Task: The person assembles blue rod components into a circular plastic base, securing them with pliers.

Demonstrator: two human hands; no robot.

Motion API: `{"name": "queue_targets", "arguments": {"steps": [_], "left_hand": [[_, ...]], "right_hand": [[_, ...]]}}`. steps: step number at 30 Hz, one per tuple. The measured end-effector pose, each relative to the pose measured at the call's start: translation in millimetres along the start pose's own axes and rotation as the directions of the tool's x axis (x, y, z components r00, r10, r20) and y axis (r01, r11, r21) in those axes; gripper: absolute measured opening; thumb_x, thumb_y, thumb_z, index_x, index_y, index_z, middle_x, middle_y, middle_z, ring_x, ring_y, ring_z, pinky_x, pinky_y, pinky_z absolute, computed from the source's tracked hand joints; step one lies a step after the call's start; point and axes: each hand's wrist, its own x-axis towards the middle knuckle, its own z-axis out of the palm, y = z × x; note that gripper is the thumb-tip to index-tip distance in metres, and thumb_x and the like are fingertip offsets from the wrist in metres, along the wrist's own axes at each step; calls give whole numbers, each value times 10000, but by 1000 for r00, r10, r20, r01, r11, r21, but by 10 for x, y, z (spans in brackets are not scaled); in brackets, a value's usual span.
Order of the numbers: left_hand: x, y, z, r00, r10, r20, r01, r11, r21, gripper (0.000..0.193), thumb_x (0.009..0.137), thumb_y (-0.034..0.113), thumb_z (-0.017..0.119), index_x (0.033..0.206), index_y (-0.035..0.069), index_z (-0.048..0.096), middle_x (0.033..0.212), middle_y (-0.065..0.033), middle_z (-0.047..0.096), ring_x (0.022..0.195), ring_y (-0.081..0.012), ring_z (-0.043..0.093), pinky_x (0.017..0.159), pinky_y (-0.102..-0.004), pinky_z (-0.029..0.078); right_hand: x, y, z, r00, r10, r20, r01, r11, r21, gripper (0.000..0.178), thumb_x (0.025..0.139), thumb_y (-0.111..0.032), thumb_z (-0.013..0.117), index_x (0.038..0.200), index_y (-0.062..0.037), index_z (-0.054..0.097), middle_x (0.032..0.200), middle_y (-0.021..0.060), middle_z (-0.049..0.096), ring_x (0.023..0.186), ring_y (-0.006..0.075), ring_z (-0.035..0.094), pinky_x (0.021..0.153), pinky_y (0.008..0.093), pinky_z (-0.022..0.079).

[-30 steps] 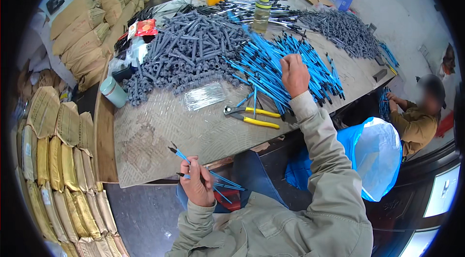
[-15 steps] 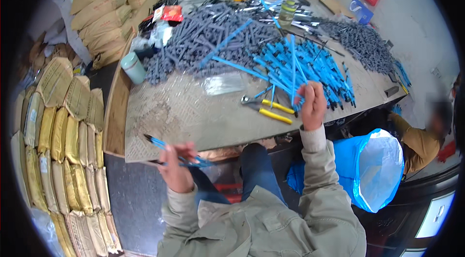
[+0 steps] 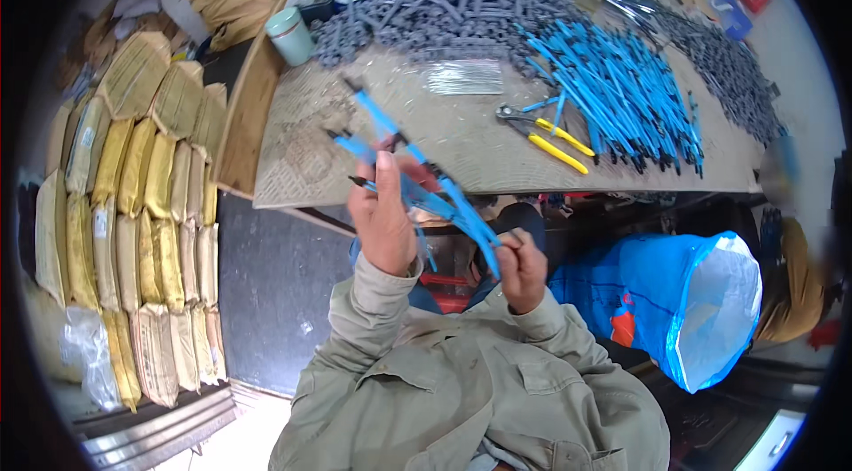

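Well, Blue Sticks (image 3: 469, 218) Span Two Hands

With those hands as the dial's centre, I see stacked sacks (image 3: 133, 196) at nine o'clock and a pale green canister (image 3: 290, 38) at eleven. The left hand (image 3: 386, 218) is wrapped round the black-tipped sticks, which slant from ten o'clock down toward four, their upper ends blurred. A heap of grey parts (image 3: 444, 5) lies at twelve. The right hand (image 3: 522, 271) pinches the sticks' lower end. Yellow-handled pliers (image 3: 564, 151) rest between one and two, beside a blue-stick pile (image 3: 621, 98); a blue bag (image 3: 639, 280) gapes at three.
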Motion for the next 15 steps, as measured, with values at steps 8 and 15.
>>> {"name": "queue_targets", "arguments": {"steps": [8,15], "left_hand": [[-14,76,-135,994,-49,93,51,999,-14,182,909,110,494,1066,22,477,584,-29,512,485,-114,489,468,-249,410],[-300,65,-1,988,-36,149,34,999,20,206,924,131,440,1092,17,472,714,-111,617,533,-173,570,506,-272,457]], "right_hand": [[1134,166,-797,937,-349,-7,310,842,-442,80,820,-76,576,831,-5,611,808,119,599,831,253,586,739,341,462],[2339,804,-1140,986,-93,138,153,175,-973,239,736,-324,674,766,-95,611,837,91,541,789,283,567,628,411,454]]}}
